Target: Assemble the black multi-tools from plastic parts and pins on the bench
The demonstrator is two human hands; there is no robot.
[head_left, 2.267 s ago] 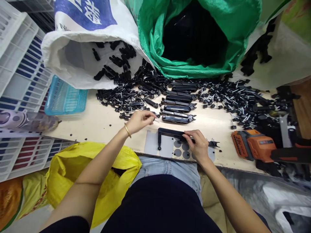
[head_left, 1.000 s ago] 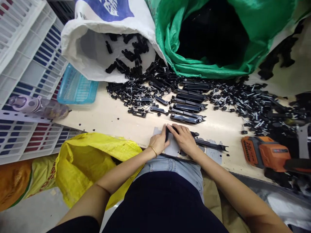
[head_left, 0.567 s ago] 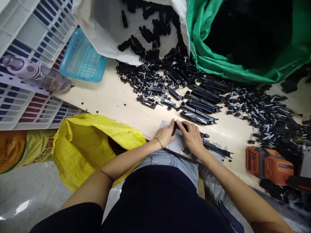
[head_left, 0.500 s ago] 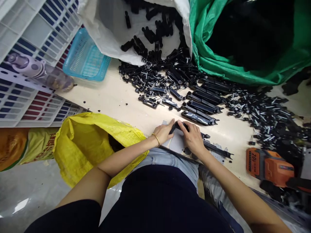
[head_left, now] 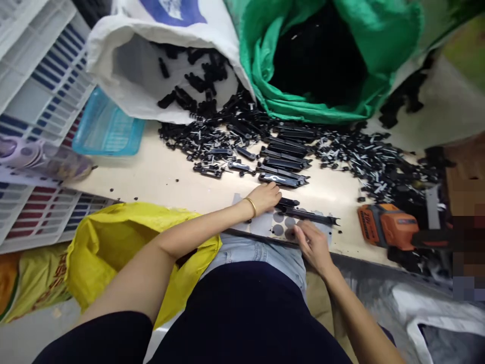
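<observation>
Reaching over the grey sheet [head_left: 261, 225], the left hand [head_left: 265, 197] bends its fingers at the left end of the black bar [head_left: 310, 216]; their grip cannot be told. Nearer right, the right hand [head_left: 315, 246] curls loosely, any hold hidden. Far left, a white sack [head_left: 101, 65] contains black parts [head_left: 185, 98]; the green sack [head_left: 258, 60] beside it is dark inside.

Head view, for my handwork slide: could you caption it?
Left hand at the end of a long black bar, right hand nearer the body, orange tool at right.
</observation>
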